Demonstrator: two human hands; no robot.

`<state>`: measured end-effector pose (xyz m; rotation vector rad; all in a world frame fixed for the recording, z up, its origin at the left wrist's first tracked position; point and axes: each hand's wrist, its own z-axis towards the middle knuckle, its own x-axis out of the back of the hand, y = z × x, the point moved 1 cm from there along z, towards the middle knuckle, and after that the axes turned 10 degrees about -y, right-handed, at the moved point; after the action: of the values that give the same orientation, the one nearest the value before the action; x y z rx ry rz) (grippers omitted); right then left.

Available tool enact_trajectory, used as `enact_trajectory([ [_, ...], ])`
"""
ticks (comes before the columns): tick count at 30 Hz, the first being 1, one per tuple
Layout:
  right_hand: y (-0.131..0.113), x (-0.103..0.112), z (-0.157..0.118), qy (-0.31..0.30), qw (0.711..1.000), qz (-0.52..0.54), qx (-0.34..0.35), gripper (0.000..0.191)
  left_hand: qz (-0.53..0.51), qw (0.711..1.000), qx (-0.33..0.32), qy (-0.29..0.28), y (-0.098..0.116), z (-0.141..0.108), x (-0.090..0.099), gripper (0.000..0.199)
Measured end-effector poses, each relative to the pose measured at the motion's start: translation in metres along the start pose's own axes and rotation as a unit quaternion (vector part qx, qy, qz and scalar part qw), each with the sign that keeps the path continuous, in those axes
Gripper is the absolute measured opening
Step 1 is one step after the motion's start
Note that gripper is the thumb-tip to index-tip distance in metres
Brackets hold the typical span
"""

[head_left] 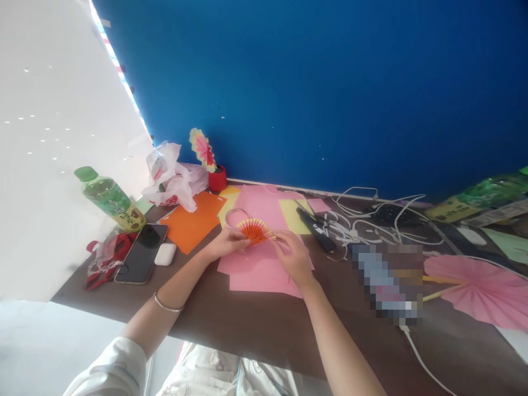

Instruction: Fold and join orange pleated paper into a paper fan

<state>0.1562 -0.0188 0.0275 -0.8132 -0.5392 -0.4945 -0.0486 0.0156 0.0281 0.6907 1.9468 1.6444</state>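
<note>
Between my hands a small pleated paper fan point(256, 230), orange and yellow, is spread in a half-round. My left hand point(229, 243) pinches its left side near the base. The fan's right edge is gripped by the fingers of my right hand point(293, 254). Both hands are just over a stack of pink paper sheets point(256, 280) on the dark table. Right behind the fan lies a roll of tape or ring point(237, 216), partly covered by it. Yellow paper point(293, 216) and orange paper point(193, 223) lie around the pink sheets.
To the left are a green drink bottle point(111, 199), a black phone point(143, 253), a white earbud case point(165, 254) and a plastic bag point(175, 179). A red pot point(218, 179) holds a paper rosette. Tangled white cables point(350, 225) and a large pink fan point(487, 289) occupy the right.
</note>
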Motion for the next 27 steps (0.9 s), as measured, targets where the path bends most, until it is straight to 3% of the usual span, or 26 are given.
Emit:
enact_trajectory([
  [9,-0.003,0.001,0.002,-0.009,1.0,0.0,0.01,0.009,0.003,1.0,0.007,-0.019,0.0,0.0,0.0,0.033],
  [14,-0.006,0.005,0.001,-0.039,0.998,0.045,-0.017,0.022,-0.009,0.997,-0.029,0.076,-0.011,0.004,0.009,0.037],
  [17,-0.003,0.005,-0.001,0.014,0.993,0.1,-0.058,0.019,-0.008,0.993,-0.047,0.11,-0.016,0.006,0.014,0.038],
  [20,0.0,0.002,0.0,0.046,0.982,0.143,-0.113,0.014,0.01,0.993,-0.037,0.108,-0.016,0.006,0.013,0.039],
  [23,-0.004,-0.004,0.001,0.006,0.972,0.17,-0.159,0.016,0.027,0.996,-0.03,0.081,-0.012,0.006,0.006,0.038],
  [27,-0.011,-0.01,0.002,-0.107,0.948,0.235,-0.185,0.021,0.038,0.996,-0.023,0.077,-0.009,0.006,-0.003,0.037],
])
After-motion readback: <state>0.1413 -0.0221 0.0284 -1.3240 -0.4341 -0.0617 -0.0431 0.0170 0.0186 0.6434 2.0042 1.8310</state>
